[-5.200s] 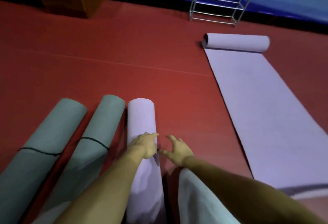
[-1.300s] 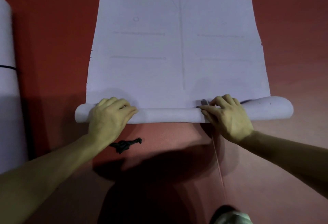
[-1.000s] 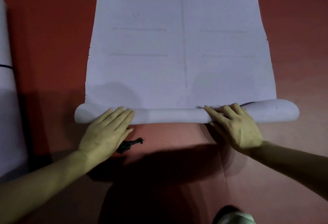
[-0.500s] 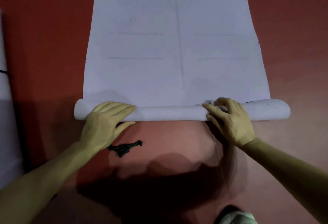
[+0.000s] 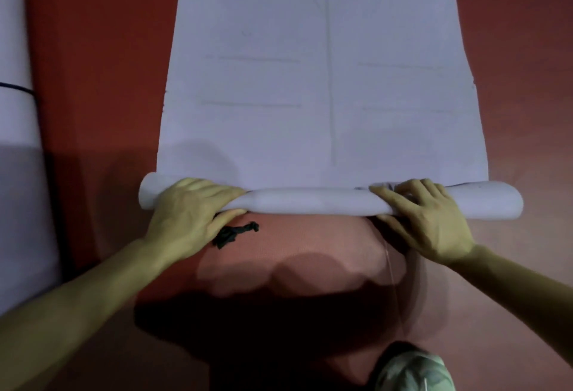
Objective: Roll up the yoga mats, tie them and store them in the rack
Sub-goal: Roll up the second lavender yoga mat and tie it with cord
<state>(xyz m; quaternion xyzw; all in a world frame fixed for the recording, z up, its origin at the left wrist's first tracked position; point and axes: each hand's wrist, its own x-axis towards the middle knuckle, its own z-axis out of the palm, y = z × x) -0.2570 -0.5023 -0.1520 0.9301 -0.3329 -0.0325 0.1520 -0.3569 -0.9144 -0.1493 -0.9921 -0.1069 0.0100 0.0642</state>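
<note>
Nearest, at the bottom edge, a bit of patterned cloth (image 5: 412, 369), prob. the person's knee, can't tell. Next out, on the red floor (image 5: 93, 49), a loose black tie cord (image 5: 235, 234) lies just short of the roll, right by the L hand (image 5: 189, 217) thumb. Both hands sit on the roll (image 5: 310, 201) of the lilac mat (image 5: 322, 80). L hand is near the roll's left end, fingers curled over the top w/ thumb on the near side. R hand (image 5: 428, 220) is right of centre, fingers bent over the top, thumb along the near side, so each grips it. Roll's long axis runs L–R across the view, both hands about equally near. Right end looks fatter than the left, so prob. winding uneven. Unrolled part stretches straight away from the hands, so the next push goes fwd, away from the body. Rolling barely begun; tying and rack not yet. Far left, a tied mat (image 5: 15, 127) w/ a dark band (image 5: 15, 88) lies lengthwise.
</note>
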